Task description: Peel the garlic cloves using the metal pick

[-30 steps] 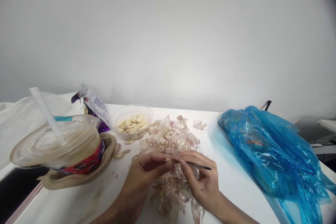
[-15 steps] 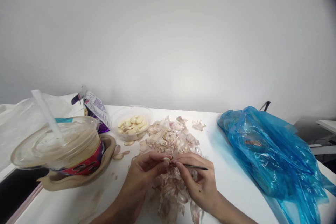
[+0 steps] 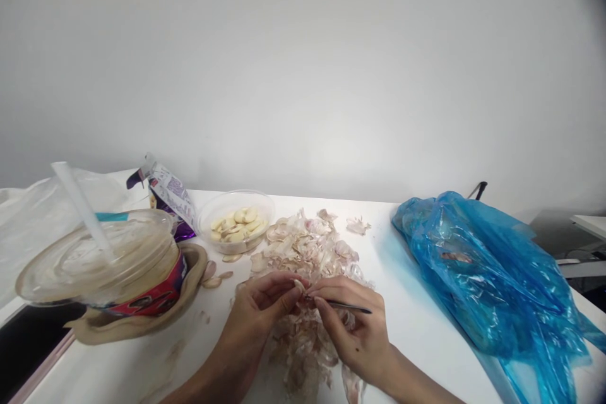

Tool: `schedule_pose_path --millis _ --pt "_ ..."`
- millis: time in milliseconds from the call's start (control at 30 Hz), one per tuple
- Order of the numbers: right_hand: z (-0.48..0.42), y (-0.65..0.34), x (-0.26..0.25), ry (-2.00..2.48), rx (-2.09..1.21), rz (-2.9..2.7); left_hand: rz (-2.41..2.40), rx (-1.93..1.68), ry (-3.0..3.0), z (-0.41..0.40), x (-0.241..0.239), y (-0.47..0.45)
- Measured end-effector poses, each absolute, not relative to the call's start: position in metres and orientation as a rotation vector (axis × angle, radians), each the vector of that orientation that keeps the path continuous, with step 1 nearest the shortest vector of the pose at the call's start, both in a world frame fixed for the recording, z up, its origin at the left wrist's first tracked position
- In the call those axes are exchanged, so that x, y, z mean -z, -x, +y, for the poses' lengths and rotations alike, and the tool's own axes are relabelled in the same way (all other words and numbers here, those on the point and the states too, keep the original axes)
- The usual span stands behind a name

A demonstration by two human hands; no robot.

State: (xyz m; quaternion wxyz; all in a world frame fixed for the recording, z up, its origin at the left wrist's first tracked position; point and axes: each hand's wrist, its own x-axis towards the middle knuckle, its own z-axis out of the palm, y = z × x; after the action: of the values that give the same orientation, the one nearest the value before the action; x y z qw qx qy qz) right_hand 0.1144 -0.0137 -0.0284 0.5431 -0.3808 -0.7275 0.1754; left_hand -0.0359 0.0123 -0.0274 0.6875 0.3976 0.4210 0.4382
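Observation:
Between thumb and fingers, my left hand [image 3: 260, 309] pinches a garlic clove [image 3: 298, 287], of which only a pale part shows. My right hand [image 3: 353, 319] is closed on a thin dark metal tool [image 3: 348, 307], perhaps a small knife. Its tip meets the clove at my left fingertips, where fingers partly hide it. Both hands are just above a heap of papery garlic skins [image 3: 312, 243]. Behind my left hand, peeled cloves [image 3: 240, 225] lie in a clear round plastic bowl [image 3: 266, 203]. A few loose cloves [image 3: 211, 281] rest on the white table [image 3: 411, 353].
To the left, a lidded drink cup [image 3: 146, 287] with a white straw [image 3: 81, 205] sits in a cardboard holder [image 3: 192, 293]. A purple snack packet [image 3: 171, 192] stands behind it. At the right lies a crumpled blue plastic bag [image 3: 492, 271]. A wall rises behind the table.
My left fingers have turned the clove, which now points more upward. The tool in my right hand has shifted slightly left and down, its tip closer to the clove.

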Motion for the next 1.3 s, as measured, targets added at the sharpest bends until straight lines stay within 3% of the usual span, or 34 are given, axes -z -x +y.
schedule_pose_path --millis 1300 --pt "-0.011 -0.116 0.036 0.845 -0.388 -1.863 0.897 -0.891 -0.91 0.014 0.025 0.034"
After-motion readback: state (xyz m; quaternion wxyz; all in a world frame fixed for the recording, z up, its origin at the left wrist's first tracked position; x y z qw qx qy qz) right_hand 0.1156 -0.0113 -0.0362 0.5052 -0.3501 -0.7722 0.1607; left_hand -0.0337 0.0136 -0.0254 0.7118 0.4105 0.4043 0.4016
